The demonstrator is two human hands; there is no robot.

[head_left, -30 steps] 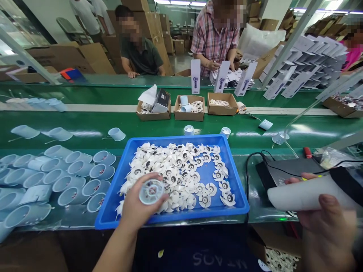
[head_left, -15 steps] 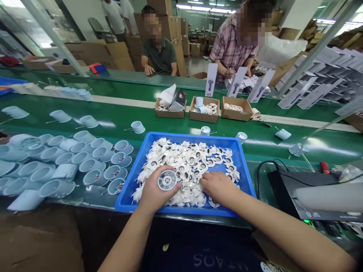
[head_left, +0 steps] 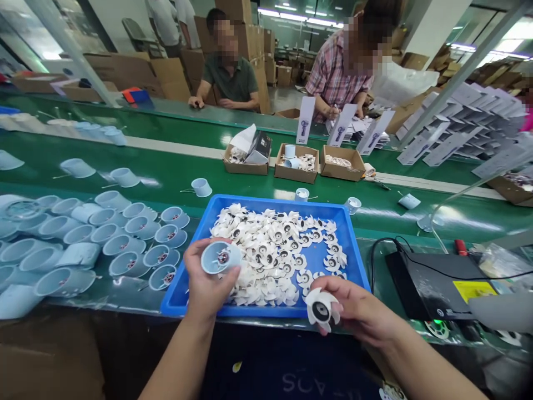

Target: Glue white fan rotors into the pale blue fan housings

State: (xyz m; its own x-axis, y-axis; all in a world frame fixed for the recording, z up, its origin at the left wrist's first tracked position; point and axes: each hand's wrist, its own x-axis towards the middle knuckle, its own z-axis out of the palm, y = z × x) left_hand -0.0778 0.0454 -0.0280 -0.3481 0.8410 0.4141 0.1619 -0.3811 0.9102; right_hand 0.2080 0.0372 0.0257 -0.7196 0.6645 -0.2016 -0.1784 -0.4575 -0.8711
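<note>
My left hand [head_left: 208,275] grips a pale blue plastic cup-shaped housing [head_left: 220,257] over the left side of the tray, with its open end facing up towards me. My right hand [head_left: 358,305] holds a white plastic impeller [head_left: 321,309] with a dark centre, just above the tray's front right rim. A blue plastic tray [head_left: 275,203] lies under both hands. It carries a heap of similar white impellers [head_left: 266,261].
Rows of pale blue housings [head_left: 125,233] stand on the green conveyor belt [head_left: 125,189] to the left. Cardboard boxes of parts [head_left: 296,169] sit beyond the tray. A black device with a cable [head_left: 433,286] lies to the right. Co-workers [head_left: 337,78] work across the belt.
My right hand has gone from holding a white sheet, to reaching into the tray, to lifting an impeller. My left hand has turned the housing so its open end shows.
</note>
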